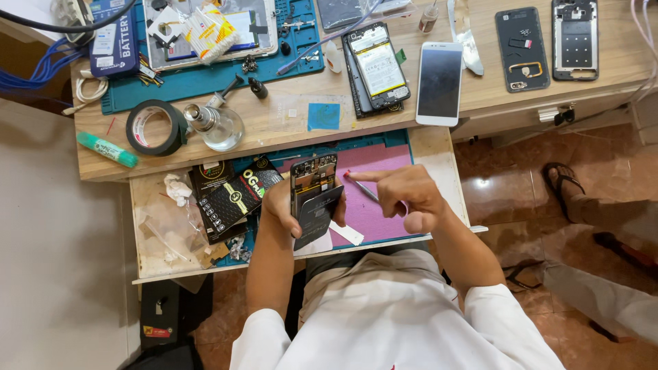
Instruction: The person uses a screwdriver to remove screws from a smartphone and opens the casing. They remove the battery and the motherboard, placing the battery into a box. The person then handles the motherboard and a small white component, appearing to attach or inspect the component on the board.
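Your left hand [277, 209] is clamped round an opened black smartphone with its back cover off and circuit board showing [313, 179], held upright-ish over the pulled-out drawer lined w/ a pink mat [384, 161]; a dark flat rectangular panel [317, 218] leans against the phone's lower half, inside the same grip. Your right hand [410, 199] sits just right of the phone, index finger stretched toward its upper right edge, other fingers curled in on a thin grey metal tool [365, 191] whose tip points at the phone. Can't tell if fingertip touches the phone frame. Left of your left hand, touching distance: black flat cardboard packets w/ gold print [229, 195], then crumpled white tissue [177, 188] further left in the drawer. Below right hand, a small white strip [347, 233] lies on the mat edge. Beyond both hands, on the wooden counter [274, 123]: a white smartphone face up [439, 83], an open black phone w/ battery exposed [378, 67], a black tape roll [156, 127] and a clear glass spirit burner [218, 125], well apart from your hands.
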